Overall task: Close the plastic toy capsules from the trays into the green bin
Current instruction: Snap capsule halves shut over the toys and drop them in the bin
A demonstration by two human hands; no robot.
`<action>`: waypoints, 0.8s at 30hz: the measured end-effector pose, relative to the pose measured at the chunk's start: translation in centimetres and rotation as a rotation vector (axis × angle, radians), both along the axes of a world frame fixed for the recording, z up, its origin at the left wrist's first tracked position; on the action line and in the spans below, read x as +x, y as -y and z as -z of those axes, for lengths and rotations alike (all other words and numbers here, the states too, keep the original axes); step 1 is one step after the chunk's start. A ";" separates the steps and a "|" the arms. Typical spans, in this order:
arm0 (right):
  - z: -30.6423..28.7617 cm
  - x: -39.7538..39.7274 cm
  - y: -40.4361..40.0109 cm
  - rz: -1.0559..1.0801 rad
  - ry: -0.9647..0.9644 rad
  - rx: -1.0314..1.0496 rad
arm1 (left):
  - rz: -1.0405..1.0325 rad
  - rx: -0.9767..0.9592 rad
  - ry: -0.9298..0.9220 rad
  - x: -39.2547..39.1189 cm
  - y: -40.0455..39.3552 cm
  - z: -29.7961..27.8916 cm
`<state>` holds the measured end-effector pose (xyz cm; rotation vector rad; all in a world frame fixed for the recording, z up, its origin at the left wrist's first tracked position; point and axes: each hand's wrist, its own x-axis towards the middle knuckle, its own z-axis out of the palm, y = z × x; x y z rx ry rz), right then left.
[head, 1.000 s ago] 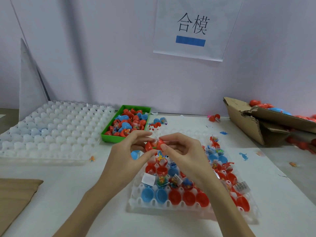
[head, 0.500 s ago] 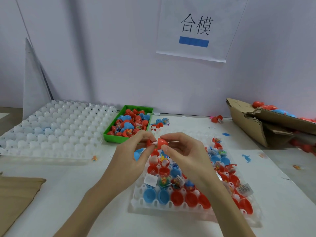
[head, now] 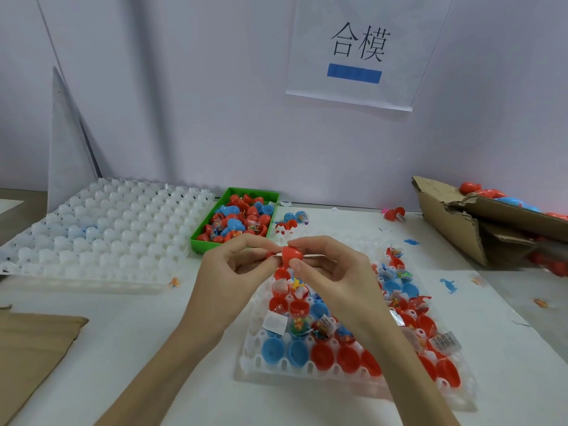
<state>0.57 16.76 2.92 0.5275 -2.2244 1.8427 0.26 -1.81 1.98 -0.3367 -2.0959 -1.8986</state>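
A red capsule (head: 292, 255) is held above the far end of a white tray (head: 307, 372) that carries several open red and blue capsule halves with small toys. My right hand (head: 330, 272) pinches the capsule between thumb and fingers. My left hand (head: 236, 269) pinches its left end, where a little red shows between the fingertips. The green bin (head: 201, 239) stands behind my left hand, filled with several red and blue capsules.
A large white tray (head: 101, 229) with bare cells lies at the left. A torn cardboard box (head: 461, 222) with red and blue capsules is at the right. Brown cardboard (head: 30, 342) lies at the near left. Loose capsules (head: 290, 221) and toy bits are scattered on the table.
Both hands have pressed the red capsule halves closer together; the capsule now shows as one rounded red shell between the fingertips. The hands stay over the tray.
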 end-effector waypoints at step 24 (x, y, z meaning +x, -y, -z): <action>0.1 0.6 1.3 0.056 0.008 -0.112 | -0.027 -0.377 -0.397 0.3 0.4 -0.4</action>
